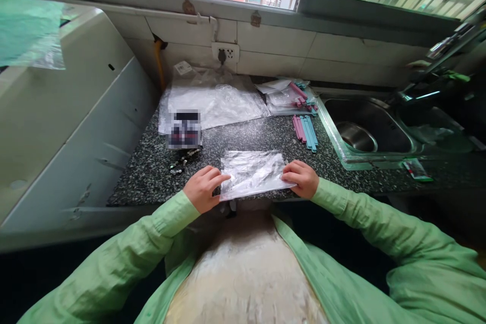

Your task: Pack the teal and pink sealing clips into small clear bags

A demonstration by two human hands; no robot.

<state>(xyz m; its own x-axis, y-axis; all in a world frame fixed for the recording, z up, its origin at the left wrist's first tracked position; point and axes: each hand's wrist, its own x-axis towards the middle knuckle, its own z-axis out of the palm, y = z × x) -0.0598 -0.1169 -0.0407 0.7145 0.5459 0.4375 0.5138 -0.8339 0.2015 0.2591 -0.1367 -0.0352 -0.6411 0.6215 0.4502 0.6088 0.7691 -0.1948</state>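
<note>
Pale shirt (246,273) is facing the table (250,136), where left hand (203,188) and right hand (304,178) are pinching opposite sides of a plastic bag (254,173) between fingers near the front edge, uneven pulling possibly creasing it.

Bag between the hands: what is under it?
The counter shows around the bag; whatever lies directly beneath is covered by it and cannot be made out.

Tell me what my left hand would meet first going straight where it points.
The plastic bag; your left hand touches its edge and points across it. Beyond that, the line is unclear.
</note>
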